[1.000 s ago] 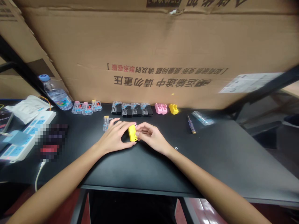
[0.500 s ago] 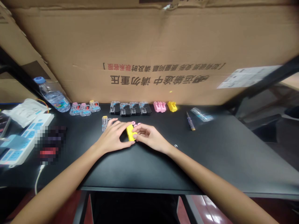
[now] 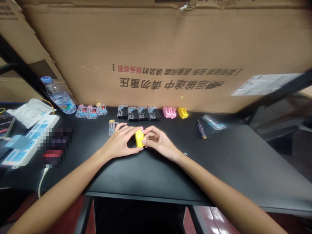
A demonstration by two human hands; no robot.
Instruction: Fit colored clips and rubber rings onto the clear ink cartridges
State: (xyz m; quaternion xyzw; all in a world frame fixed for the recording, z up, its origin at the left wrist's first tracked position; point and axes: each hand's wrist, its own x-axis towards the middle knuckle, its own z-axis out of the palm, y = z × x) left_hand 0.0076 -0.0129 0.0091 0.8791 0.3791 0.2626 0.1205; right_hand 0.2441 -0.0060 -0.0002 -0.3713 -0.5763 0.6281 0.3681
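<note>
A small yellow plastic part (image 3: pixel 139 138) is held just above the black table, in the middle of the view. My left hand (image 3: pixel 122 140) grips it from the left between thumb and fingers. From the right, my right hand (image 3: pixel 158 142) pinches its right side with thumb and fingertips; some of those fingers are hidden behind it. Small pink pieces (image 3: pixel 141 129) show partly beyond the yellow part. A clear plastic piece with a yellow top (image 3: pixel 111 127) stands just past my left hand, partly covered by its fingers.
Clear-and-black plastic pieces (image 3: pixel 133 113), a pink part (image 3: pixel 169 112) and another yellow part (image 3: pixel 182 112) line the back by a cardboard sheet (image 3: pixel 156 39). Clear pieces with red bits (image 3: pixel 91 112) and a water bottle (image 3: pixel 62 99) are left. A power strip (image 3: pixel 18 156) lies nearer. Rightward lies a screwdriver (image 3: pixel 201 129).
The yellow part has turned slightly in my fingers, and now covers more of the pink pieces. Both hands keep their hold. The whole view has shifted a little.
</note>
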